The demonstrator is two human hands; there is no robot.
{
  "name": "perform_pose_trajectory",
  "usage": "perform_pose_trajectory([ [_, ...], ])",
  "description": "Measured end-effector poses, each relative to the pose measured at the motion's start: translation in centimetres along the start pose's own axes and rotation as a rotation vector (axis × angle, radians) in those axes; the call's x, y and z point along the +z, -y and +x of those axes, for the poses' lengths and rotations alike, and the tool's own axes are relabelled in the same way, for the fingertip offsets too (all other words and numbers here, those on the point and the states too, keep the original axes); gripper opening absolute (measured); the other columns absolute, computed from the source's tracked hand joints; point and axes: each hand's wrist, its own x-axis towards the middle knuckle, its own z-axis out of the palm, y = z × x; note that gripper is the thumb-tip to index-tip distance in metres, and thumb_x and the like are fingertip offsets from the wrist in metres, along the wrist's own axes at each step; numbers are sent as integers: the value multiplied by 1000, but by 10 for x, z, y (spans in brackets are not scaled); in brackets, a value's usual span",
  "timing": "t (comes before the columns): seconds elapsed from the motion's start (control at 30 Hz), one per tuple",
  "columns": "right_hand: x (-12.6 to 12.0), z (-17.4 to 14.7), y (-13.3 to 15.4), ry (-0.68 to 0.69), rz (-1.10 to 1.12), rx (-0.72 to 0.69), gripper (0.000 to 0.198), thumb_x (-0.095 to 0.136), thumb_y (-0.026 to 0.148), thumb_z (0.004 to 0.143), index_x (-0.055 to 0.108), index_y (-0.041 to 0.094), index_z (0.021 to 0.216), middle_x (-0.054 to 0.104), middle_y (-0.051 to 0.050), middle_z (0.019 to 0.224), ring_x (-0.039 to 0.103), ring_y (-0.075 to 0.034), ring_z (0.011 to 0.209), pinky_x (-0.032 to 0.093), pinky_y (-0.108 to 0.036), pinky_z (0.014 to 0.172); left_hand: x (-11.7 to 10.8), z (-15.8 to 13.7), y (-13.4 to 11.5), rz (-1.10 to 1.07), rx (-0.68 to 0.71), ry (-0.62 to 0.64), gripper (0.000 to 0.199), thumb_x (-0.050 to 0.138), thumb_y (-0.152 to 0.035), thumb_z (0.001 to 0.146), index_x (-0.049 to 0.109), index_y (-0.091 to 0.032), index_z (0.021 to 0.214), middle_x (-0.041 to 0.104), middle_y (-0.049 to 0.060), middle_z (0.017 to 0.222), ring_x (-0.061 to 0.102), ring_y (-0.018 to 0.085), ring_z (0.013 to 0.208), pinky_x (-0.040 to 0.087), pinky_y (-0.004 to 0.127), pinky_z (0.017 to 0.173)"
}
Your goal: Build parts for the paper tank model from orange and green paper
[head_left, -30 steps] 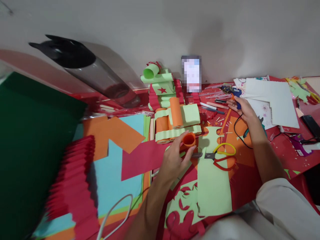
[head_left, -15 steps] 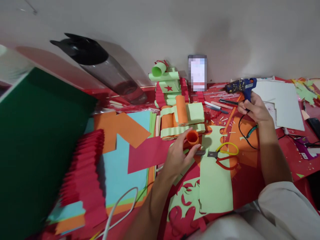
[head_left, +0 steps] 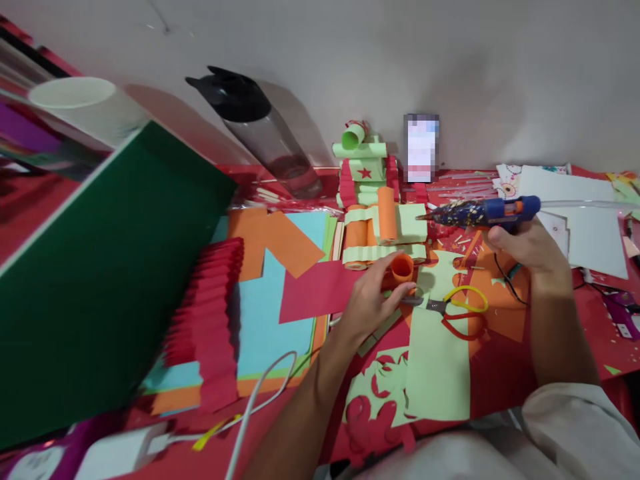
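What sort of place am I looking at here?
Probably a paper-craft work table: the right hand holds a glue gun, with scissors and coloured paper sheets close by.

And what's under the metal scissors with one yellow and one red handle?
A light-green paper sheet lies under part of the scissors; whatever that sheet covers is hidden.

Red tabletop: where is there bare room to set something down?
The red tabletop shows bare between the light green sheet and right forearm and, lightly littered, right of that forearm. It is crowded around the left hand, scissors and tank-like paper models.
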Motion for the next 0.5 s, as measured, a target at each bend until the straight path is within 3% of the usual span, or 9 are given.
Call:
perform_pose_trajectory([
  [0.23, 14, 5, 29, 199, -73, -54, 33, 65, 55, 91, 77, 24, 84, 76, -3, 79, 69, -24, 77, 57, -34, 72, -6, 1, 1, 24, 77, -2, 48, 67, -39, 98, 57, -19, 141, 74, 14, 130, 72, 29, 118, 60, 42, 99],
  [0.5, 26, 7, 44, 178, -152, -103, 33, 65, 53, 91, 71, 23, 78, 73, -4, 85, 65, -23, 81, 49, -32, 74, -6, 1, 3, 64, 78, 12, 34, 64, -38, 100, 64, -16, 126, 77, 12, 113, 74, 27, 105, 60, 40, 92],
])
